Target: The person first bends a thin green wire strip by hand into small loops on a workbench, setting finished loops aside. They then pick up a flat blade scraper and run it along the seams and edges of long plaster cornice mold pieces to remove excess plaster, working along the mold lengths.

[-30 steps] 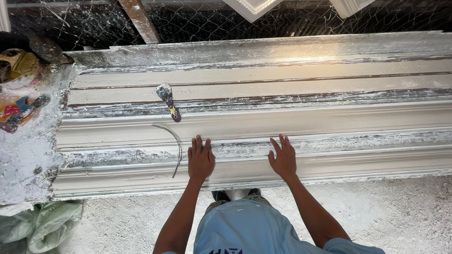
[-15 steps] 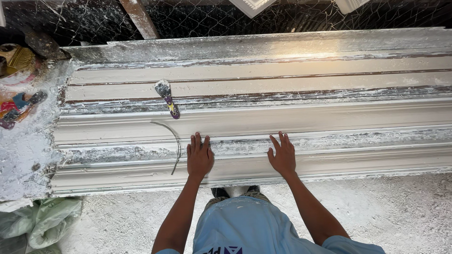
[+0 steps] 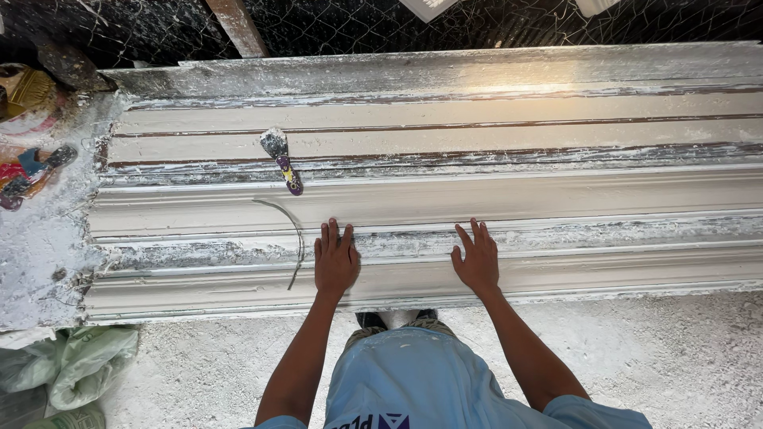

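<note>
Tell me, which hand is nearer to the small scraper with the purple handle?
Left. The left hand lies flat on the white moulding, just below and right of the scraper. The right hand lies farther right.

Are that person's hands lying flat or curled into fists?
Flat: left hand and right hand rest palms-down, fingers spread, on the white moulding.

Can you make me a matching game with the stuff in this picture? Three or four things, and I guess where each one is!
Things:
1. scraper
2. curved wire
3. left hand
4. green bag

Places:
A. flat on the white moulding, beside the right hand
B. floor, lower left corner
C. upper left of the moulding
D. just left of the left hand

Pairs: 1-C, 2-D, 3-A, 4-B
</note>
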`<state>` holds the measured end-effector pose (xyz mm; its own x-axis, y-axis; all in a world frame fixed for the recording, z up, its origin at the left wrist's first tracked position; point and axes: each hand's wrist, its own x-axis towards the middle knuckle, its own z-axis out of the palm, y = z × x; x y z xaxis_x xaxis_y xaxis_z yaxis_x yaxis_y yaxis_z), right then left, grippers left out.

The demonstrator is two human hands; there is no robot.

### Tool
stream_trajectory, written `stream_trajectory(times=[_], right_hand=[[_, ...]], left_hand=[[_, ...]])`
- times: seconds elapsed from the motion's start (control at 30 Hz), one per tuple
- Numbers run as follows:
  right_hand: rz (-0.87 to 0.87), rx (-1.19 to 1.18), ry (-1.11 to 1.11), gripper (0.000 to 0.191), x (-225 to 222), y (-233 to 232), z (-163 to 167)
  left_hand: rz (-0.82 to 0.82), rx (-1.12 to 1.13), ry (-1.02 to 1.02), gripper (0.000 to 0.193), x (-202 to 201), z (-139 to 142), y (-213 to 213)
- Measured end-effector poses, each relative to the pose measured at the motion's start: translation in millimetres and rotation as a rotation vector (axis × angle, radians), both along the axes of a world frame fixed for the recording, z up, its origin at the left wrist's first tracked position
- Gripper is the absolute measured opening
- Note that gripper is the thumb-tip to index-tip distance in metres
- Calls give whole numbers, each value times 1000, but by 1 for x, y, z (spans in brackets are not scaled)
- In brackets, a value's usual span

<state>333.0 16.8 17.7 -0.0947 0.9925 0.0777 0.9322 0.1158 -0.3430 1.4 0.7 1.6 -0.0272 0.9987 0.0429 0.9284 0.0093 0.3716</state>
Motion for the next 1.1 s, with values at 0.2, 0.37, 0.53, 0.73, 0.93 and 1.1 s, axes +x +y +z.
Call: stream_trajectory(times=[0.2, 0.37, 0.53, 0.73, 0.93, 1.1], right_hand=[[14, 24, 23, 54, 1, -1, 1], [28, 27, 19, 54, 3, 0, 3], [58, 40, 44, 55, 5, 1, 9], [110, 13, 106, 54, 12, 1, 16], [146, -55, 217, 41, 21, 2, 15], [195, 44, 325, 31, 26, -1, 12]], left_hand=[[-6, 33, 12, 56, -1, 4, -2], [-10, 64, 26, 54, 7, 13, -1], [249, 283, -91, 55, -12, 21, 5], [654, 144, 89, 62, -50, 23, -1], [538, 118, 103, 23, -25, 22, -13], [495, 34, 86, 15, -1, 21, -18]])
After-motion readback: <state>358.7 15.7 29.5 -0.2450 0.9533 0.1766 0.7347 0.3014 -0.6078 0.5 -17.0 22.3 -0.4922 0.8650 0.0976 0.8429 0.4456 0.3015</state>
